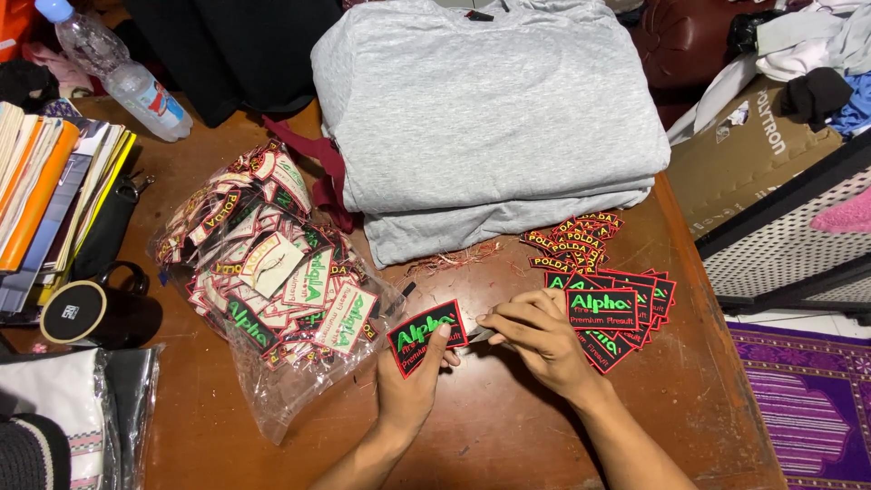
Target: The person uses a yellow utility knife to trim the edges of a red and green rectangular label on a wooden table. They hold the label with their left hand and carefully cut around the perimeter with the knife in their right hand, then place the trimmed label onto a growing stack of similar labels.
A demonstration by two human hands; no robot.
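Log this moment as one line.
left hand: holds black patch | right hand: pinches its edge | patch pile beside | table

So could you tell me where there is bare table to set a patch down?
Bare wood lies at the near table edge, around the left hand and right hand. Crowded: plastic bag on one side, patch stack on the other, grey shirts behind.
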